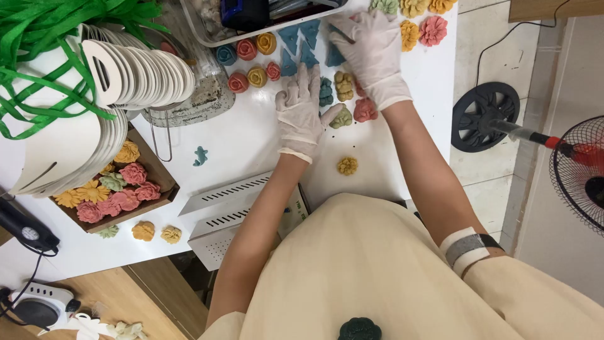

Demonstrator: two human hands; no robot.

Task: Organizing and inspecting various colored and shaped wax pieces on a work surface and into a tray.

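Note:
Both of my hands wear white gloves over a white table (239,135) strewn with small coloured flower shapes. My left hand (301,110) lies flat with fingers apart, its fingertips by a teal flower (325,92) and its thumb touching a green one (341,117). My right hand (371,50) rests further back, fingers spread over blue triangular pieces (301,44) and beside a yellow-green flower (343,85). A pink flower (365,109) sits under my right wrist. A lone yellow flower (347,165) lies nearer to me.
A cardboard tray (165,182) of pink and yellow flowers stands at the left under stacked white card shapes (135,75). Green ribbon (44,31) fills the far left corner. Rose shapes (251,60) line the back. A fan (582,167) stands on the floor at the right.

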